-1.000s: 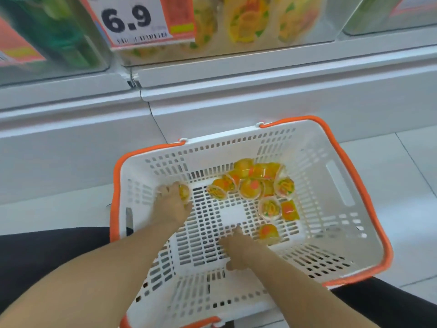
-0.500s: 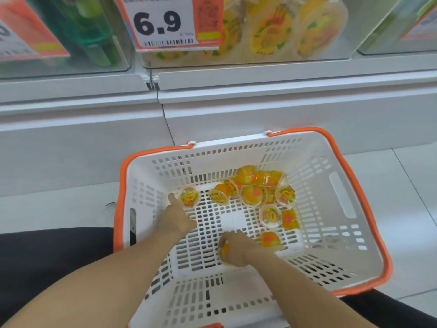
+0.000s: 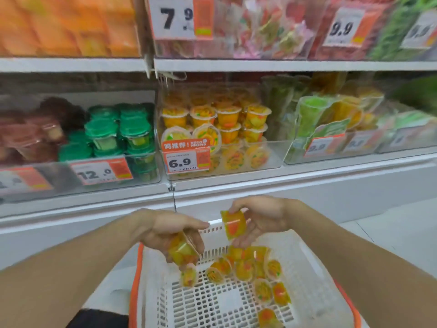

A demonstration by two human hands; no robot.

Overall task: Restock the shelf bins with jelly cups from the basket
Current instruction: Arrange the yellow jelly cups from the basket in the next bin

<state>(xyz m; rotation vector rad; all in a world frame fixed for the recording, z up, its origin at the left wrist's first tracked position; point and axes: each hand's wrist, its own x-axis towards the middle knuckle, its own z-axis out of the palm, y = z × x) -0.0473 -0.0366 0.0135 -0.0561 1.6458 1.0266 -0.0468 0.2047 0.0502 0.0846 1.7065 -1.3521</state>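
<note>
head view: worn on the person's head | faces 12 o'clock, tilted down | shelf bins (image 3: 222, 147) near at 12 | basket (image 3: 307, 268) close at 6

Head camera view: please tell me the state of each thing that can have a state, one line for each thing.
Left hand: raised over the basket, grips a yellow jelly cup.
Right hand: raised, pinches a second yellow jelly cup.
White plastic basket with orange rim: holds about a dozen loose jelly cups.
Clear shelf bin priced 6.9: partly filled with stacked yellow cups.
</note>
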